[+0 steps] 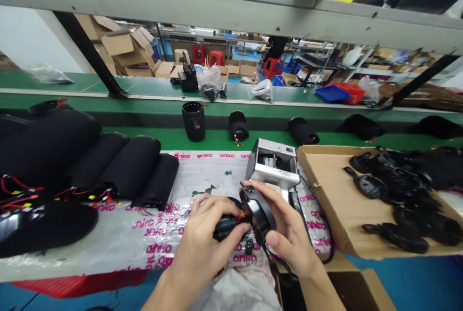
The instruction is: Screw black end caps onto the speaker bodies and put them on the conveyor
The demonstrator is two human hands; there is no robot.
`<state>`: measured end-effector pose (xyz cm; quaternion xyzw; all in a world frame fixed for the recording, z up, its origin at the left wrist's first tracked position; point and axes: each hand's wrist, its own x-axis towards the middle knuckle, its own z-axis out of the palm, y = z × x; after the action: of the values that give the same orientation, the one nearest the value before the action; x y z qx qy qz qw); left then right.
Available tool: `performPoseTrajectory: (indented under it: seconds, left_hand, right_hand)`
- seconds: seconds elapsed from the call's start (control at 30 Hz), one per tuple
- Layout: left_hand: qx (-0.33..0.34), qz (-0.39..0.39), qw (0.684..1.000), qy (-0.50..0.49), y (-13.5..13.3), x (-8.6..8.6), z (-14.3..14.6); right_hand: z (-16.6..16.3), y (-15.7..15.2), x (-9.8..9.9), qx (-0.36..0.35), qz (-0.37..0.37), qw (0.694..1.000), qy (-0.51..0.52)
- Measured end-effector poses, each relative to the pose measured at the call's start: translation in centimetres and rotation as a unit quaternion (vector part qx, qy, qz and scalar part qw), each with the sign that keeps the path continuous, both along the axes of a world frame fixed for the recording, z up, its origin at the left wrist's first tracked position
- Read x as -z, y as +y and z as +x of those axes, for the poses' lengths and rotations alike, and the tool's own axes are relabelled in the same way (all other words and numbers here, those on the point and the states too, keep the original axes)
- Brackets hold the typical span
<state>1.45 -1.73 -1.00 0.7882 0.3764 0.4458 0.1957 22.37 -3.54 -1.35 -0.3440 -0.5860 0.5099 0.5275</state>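
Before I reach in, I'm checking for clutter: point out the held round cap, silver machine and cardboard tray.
Round cap (264, 212), head view: its black side.
Silver machine (275, 175), head view: front casing.
Cardboard tray (333, 185), head view: bare floor.

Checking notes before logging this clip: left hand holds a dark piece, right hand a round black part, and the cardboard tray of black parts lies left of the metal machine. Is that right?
No: the head view shows the cardboard tray lying right of the metal machine. The rest stands: the left hand holds a dark piece, the right hand a round black part.
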Motion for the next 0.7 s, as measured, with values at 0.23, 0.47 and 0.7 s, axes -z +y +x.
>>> performPoseTrajectory:
  seconds: [0.23, 0.47, 0.7]
  left_hand:
    - [-0.063, 0.034, 0.997, -0.036, -0.7, 1.3, 0.0]
    - [-0.100, -0.053, 0.992, -0.057, -1.2, 1.7, 0.3]
    - [-0.080, -0.171, 0.969, -0.160, -1.7, 4.2, 0.6]
  right_hand:
    - [-0.2, 0.1, 0.3, -0.025, 0.015, 0.999, -0.019]
    - [0.1, 0.2, 0.1, -0.026, 0.095, 0.987, -0.130]
    - [-1.4, 0.0, -0.3, 0.038, 0.164, 0.947, -0.275]
